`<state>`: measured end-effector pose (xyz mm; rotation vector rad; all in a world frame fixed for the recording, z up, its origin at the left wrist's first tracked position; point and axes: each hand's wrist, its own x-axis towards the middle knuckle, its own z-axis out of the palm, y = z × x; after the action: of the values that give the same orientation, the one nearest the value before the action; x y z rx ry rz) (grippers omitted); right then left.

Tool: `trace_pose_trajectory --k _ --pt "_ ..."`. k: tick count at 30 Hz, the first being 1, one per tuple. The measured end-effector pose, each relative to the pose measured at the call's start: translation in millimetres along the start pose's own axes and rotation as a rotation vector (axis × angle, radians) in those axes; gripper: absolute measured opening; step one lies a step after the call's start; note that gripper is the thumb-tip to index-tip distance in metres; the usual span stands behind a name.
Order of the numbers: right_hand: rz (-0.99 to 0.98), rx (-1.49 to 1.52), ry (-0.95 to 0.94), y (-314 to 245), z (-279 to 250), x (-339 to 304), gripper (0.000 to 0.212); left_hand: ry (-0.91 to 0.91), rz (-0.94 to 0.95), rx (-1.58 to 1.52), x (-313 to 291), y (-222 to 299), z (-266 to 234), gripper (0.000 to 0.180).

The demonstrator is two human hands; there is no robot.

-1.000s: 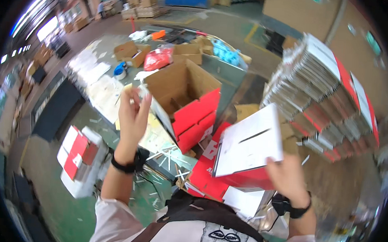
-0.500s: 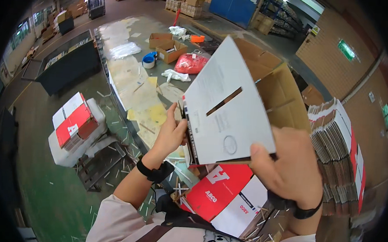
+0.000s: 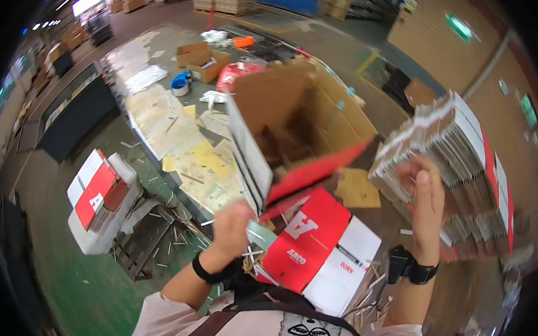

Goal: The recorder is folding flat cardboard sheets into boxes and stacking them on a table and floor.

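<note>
An open cardboard carton, brown inside with red and white outer faces, stands tilted in front of me, its mouth showing. My left hand is closed at its near left lower corner, partly blurred by motion. Away from the carton, my right hand is raised with fingers apart and nothing visible in it. It is beside a tall stack of flattened cartons, with its fingertips in front of the stack's near side. Flat below the carton lies a red and white printed carton.
The worktable holds a blue tape roll, small brown boxes, a red plastic bag and white gloves. At left, red and white cartons sit on a wrapped stand. Cardboard strips litter the green floor.
My right hand has let go of the carton and moved right to the flattened stack. The carton has turned, so its open inside shows instead of the white flap. The view has shifted.
</note>
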<state>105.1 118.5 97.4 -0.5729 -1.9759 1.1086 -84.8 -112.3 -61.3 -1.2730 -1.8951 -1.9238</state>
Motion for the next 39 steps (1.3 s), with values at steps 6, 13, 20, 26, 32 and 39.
trace_pose_trajectory --k 6,13,20,26,32,39 --pt "0.942 -1.093 -0.095 305.6 -116.1 -260.8 0.043 -0.564 -0.127 0.482 -99.6 -108.8 124.6 0.054" --pt "0.858 -0.844 0.447 279.0 -18.2 -300.4 0.043 -0.746 -0.354 0.546 -129.6 -153.8 171.8 0.047" --pt "0.626 -0.191 1.075 252.6 -62.2 -298.4 0.041 -0.557 -1.172 -0.869 -90.4 -85.6 157.7 0.044" --pt "-0.408 -0.863 0.569 69.8 -102.6 -185.1 0.055 -1.120 -0.505 -1.029 7.3 -8.6 105.8 0.061" --pt "-0.287 -0.736 0.178 75.5 -102.2 -181.5 0.052 -1.380 0.129 -0.693 31.8 94.8 122.8 0.054" --pt "-0.512 -0.521 0.114 44.5 -117.7 -200.3 0.036 -0.857 0.221 -0.655 23.2 69.3 126.6 0.059"
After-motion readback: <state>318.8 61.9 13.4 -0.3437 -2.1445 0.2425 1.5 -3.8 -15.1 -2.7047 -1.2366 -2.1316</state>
